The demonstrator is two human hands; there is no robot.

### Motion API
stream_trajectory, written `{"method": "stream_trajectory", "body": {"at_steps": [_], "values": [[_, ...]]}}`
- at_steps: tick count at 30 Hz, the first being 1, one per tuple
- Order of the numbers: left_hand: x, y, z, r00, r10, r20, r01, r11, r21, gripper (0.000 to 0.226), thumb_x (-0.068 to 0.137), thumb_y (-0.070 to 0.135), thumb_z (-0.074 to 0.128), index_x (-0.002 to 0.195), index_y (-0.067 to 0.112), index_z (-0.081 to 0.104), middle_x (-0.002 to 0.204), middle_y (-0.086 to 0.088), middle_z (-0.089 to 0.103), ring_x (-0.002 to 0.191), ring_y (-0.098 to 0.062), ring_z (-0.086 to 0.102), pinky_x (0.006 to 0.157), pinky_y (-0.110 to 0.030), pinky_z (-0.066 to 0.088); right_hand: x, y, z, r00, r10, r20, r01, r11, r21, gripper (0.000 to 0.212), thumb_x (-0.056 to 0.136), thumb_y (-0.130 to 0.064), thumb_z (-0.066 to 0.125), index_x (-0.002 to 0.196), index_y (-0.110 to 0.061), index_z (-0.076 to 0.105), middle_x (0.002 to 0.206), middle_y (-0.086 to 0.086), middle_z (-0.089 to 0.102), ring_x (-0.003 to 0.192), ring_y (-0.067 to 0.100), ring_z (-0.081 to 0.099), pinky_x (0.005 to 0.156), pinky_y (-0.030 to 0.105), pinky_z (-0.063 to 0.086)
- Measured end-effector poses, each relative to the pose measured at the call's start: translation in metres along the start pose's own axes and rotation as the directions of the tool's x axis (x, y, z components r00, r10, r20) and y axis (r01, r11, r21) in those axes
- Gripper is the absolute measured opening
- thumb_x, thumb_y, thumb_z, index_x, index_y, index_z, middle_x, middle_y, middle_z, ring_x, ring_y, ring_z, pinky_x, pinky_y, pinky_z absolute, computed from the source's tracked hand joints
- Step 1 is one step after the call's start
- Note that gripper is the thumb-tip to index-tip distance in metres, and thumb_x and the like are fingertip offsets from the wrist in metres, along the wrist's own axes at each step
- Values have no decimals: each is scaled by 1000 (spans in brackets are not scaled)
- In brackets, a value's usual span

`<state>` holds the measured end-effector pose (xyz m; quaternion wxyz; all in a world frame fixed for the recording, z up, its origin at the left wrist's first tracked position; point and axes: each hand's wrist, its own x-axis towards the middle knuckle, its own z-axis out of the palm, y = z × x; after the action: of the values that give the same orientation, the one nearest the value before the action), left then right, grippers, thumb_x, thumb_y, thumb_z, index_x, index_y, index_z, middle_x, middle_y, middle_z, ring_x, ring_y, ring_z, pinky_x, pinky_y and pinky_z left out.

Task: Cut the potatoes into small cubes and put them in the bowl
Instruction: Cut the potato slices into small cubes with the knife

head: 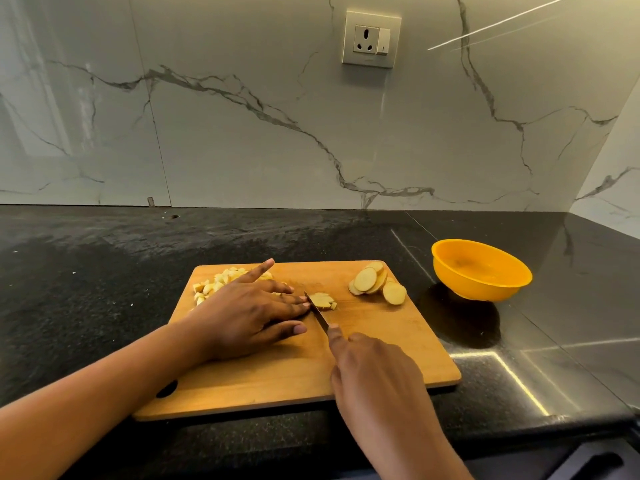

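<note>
A: Stage? Quick.
B: Mid-cutting. A pile of cubes (214,284) sits on the far left corner of the board (381,341), partly behind the left hand (249,306). A good share looks diced.
A: What's left?
B: A fan of round slices (377,282) lies on the board's far right, uncut, with skin on the edges. One small potato piece (322,300) is mid-board at the knife (320,315). It looks partly cut already.
A: Bowl?
B: An orange bowl (481,271) stands on the desk (104,289), right of the board and apart from it. Nothing shows inside, so no transfer is done, by the look of it.
A: Hands?
B: The left hand lies flat, its fingers (294,301) stretched straight. The tips touch the potato piece just beside the blade, and the hand grips nothing. The right hand (377,372) is wrapped round the knife, forefinger laid along the blade's back. The handle itself is hidden under the hand. The blade tip is down at the piece.
A: Progress call?
B: Roughly halfway on cutting, judging by cubes against slices. The second part, moving everything into the bowl, is not started. No whole potatoes are in view.
A: Anything else?
B: A socket (371,39) on the marble wall, not relevant.
</note>
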<state>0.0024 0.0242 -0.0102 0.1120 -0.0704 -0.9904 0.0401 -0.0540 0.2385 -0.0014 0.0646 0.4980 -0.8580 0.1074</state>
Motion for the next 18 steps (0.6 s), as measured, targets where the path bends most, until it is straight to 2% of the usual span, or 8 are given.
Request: {"method": "stream_trajectory", "body": {"at_steps": [2, 4, 7, 9, 11, 13, 15, 18], "values": [[-1, 0, 0, 1000, -5, -10, 5, 1000, 3, 75, 86, 71, -1, 136, 36, 43, 139, 22, 42, 130, 8, 22, 109, -26, -22, -20, 6, -13, 1000, -25, -13, 25, 999, 28, 53, 101, -29, 35, 150, -28, 16, 123, -5, 51, 102, 14, 53, 68, 23, 32], [-1, 0, -1, 998, -13, -68, 13, 1000, 10, 72, 90, 69, 4, 130, 34, 53, 133, 19, 52, 129, 3, 37, 114, -29, -18, -32, 12, -29, 998, -24, -58, 27, 999, 35, 50, 100, -36, 35, 148, -34, 21, 111, -11, 53, 90, 9, 50, 60, 17, 30], [-3, -3, 2, 980, -32, -195, 43, 998, 53, 59, 96, 62, 17, 111, 33, 67, 113, 16, 67, 112, -2, 57, 117, -34, -5, -20, 27, -40, 980, 21, -199, -18, 1000, 15, 46, 98, -38, 40, 144, -38, 33, 103, -13, 59, 78, 4, 46, 54, 13, 28], [-3, -8, 2, 957, -75, -281, 91, 995, 43, 53, 94, 60, 26, 102, 32, 70, 103, 14, 70, 102, -2, 62, 118, -38, 5, 5, 39, -35, 952, 71, -299, -67, 997, 23, 44, 97, -34, 45, 140, -36, 41, 102, -10, 64, 77, 5, 53, 57, 14, 35], [4, -8, -1, 936, -108, -334, 123, 992, 24, 48, 91, 59, 34, 104, 30, 70, 101, 10, 71, 98, -6, 64, 117, -44, 18, 36, 49, -21, 927, 125, -353, -109, 992, 66, 42, 96, -31, 48, 138, -33, 45, 101, -6, 67, 83, 10, 60, 64, 21, 42], [16, 0, -8, 959, -148, -240, 138, 989, -59, 39, 90, 50, 47, 117, 27, 63, 116, 6, 67, 108, -8, 60, 115, -45, 24, 61, 54, -7, 911, 189, -367, -131, 975, 177, 41, 96, -28, 51, 137, -31, 48, 102, -3, 68, 87, 12, 62, 71, 26, 47], [33, 11, -10, 986, -163, -47, 158, 983, -88, 43, 92, 45, 51, 132, 29, 51, 133, 9, 55, 122, -6, 48, 115, -31, 24, 73, 55, 3, 903, 236, -360, -144, 954, 264, 43, 95, -28, 53, 137, -29, 48, 105, -1, 68, 92, 13, 62, 79, 31, 51], [56, 17, -6, 992, -118, 45, 123, 987, -107, 40, 94, 41, 51, 133, 31, 50, 133, 11, 53, 121, -6, 47, 100, -19, 34, 74, 64, 9, 895, 282, -345, -179, 936, 303, 43, 94, -29, 53, 137, -28, 49, 112, 0, 67, 100, 17, 61, 84, 35, 51]]}}
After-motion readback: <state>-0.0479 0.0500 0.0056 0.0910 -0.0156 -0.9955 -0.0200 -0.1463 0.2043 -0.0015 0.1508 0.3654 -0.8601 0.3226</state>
